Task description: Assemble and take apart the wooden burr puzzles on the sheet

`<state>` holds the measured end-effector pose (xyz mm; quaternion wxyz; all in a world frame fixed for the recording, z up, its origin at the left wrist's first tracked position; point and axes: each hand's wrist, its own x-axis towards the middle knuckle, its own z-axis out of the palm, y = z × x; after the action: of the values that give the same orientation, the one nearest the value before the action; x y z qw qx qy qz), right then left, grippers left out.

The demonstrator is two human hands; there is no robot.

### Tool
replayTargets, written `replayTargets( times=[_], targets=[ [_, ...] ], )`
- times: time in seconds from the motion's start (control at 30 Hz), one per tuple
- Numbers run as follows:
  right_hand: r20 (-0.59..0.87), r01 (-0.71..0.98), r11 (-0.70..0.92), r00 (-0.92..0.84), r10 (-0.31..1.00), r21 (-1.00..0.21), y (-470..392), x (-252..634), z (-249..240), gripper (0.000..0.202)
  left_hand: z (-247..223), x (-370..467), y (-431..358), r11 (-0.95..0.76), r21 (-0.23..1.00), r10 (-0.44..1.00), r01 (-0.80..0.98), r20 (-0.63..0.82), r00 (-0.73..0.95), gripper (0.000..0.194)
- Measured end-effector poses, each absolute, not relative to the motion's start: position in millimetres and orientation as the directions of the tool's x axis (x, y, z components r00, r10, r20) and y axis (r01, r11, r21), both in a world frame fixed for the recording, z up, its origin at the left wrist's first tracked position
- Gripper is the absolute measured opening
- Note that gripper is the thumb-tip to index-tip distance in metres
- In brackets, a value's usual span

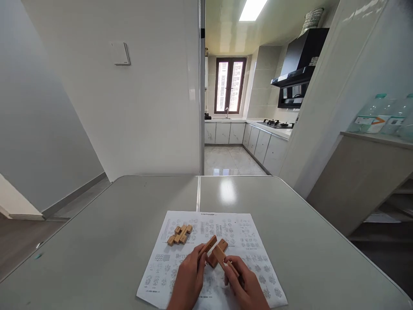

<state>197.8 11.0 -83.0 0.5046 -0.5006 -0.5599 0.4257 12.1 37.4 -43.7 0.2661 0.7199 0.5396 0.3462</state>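
My left hand (190, 273) pinches a wooden puzzle piece (209, 244), a short notched bar slanting up to the right. In my right hand (241, 280) is a second wooden puzzle piece (220, 255), gripped near its lower end. Between the hands a further wooden bar (223, 244) shows, partly hidden behind the piece in my right hand; whether the two are joined I cannot tell. Several notched wooden pieces (182, 234) sit grouped at the upper left of a printed instruction sheet (155, 271). Small line diagrams cover the sheet, and both hands are over it.
The sheet lies on a grey-green table (97, 245) with a seam down its middle. Beyond its far edge are a white wall (155, 107) and a kitchen doorway. Plastic water bottles (374, 114) stand on a ledge at the right.
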Motion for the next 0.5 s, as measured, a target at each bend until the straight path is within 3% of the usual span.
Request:
replayTargets(
  times=[0.17, 0.5],
  targets=[
    [0.121, 0.067, 0.127, -0.097, 0.988, -0.99, 11.1, 198.4, -86.0, 0.059, -44.6, 11.1, 37.8, -0.381, 0.751, 0.923, 0.54, 0.276, 0.267, 0.033],
    [0.088, 0.036, 0.1, -0.241, 0.967, -0.994, 12.3, 207.2, -78.2, 0.057, -49.7, 8.7, 35.5, -0.415, 0.729, 0.908, 0.544, 0.302, 0.289, 0.035]
  ],
)
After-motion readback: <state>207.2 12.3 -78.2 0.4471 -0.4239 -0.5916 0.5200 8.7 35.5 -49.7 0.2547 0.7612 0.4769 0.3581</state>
